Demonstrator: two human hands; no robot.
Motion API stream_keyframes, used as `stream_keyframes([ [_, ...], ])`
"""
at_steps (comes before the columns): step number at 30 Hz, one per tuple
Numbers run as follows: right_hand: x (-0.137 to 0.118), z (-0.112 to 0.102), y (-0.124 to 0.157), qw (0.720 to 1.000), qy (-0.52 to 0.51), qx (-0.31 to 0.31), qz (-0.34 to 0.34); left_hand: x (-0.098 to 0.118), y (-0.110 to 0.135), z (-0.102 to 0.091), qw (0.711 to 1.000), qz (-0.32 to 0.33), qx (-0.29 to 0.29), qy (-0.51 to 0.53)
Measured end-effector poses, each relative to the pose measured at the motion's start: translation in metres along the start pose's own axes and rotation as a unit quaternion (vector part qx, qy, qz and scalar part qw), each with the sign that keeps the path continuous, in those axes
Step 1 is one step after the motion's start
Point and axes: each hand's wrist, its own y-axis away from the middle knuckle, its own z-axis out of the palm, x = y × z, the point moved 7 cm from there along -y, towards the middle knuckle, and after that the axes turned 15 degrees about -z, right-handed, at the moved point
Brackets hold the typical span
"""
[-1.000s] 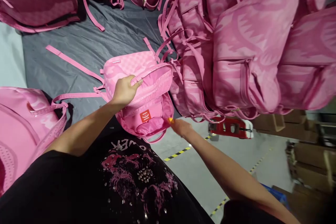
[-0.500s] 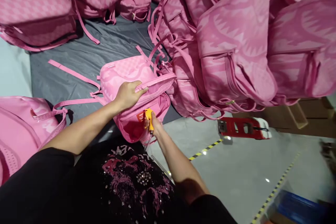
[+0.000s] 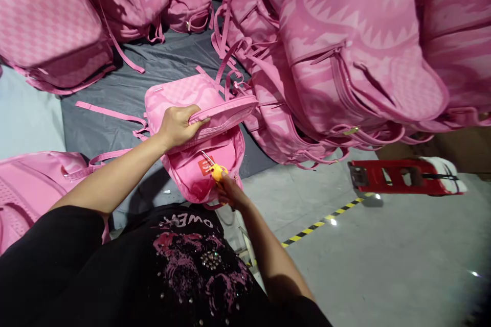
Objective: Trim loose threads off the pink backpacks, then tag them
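A pink backpack [image 3: 180, 94] lies on a dark grey sheet [image 3: 126, 87] at the table's near edge, with its front flap lifted. My left hand [image 3: 177, 125] is closed on the edge of that flap and holds it up. Below it my right hand [image 3: 228, 191] grips a small yellow-handled cutter [image 3: 215, 168], whose thin metal tip points into the opened compartment near an orange label [image 3: 203, 164]. The rest of the compartment's inside is in shadow.
A tall heap of pink backpacks [image 3: 345, 46] leans at the right, more lie at the back and left [image 3: 49, 30]. Another pink bag [image 3: 26, 189] sits at my left elbow. A red pallet jack [image 3: 399, 176] stands on the grey floor with yellow-black tape [image 3: 318, 222].
My right hand came in from the right with the yellow cutter and now points its tip into the open compartment. My left hand kept hold of the flap.
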Motion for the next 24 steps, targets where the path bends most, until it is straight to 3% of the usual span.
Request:
stream_keyframes([
  [2,-0.036,-0.035,0.02,0.981,0.19,0.027,0.007,-0.001,0.002,0.001,1.0,0.013,-0.009,-0.013],
  [5,-0.103,-0.083,0.053,0.877,0.473,0.075,0.035,-0.005,0.006,0.0,1.0,0.01,-0.009,-0.023],
  [7,-0.13,-0.095,0.071,0.83,0.549,0.054,0.081,-0.01,0.009,-0.001,1.0,-0.007,-0.002,-0.027],
  [8,-0.139,-0.096,0.077,0.829,0.55,0.047,0.089,-0.012,0.01,-0.002,0.999,-0.016,0.002,-0.028],
  [10,-0.147,-0.093,0.081,0.865,0.495,0.057,0.054,-0.014,0.013,-0.003,0.999,-0.027,0.009,-0.031],
  [12,-0.147,-0.09,0.079,0.911,0.401,0.092,-0.023,-0.014,0.014,-0.004,0.999,-0.03,0.013,-0.034],
  [15,-0.129,-0.09,0.071,0.952,0.273,0.111,-0.082,-0.012,0.016,-0.005,0.999,-0.031,0.011,-0.037],
  [19,-0.106,-0.095,0.067,0.97,0.208,0.093,-0.082,-0.006,0.018,-0.006,0.998,-0.032,0.002,-0.048],
  [24,-0.097,-0.105,0.083,0.971,0.225,0.058,-0.065,-0.002,0.028,-0.004,0.997,-0.043,-0.011,-0.067],
])
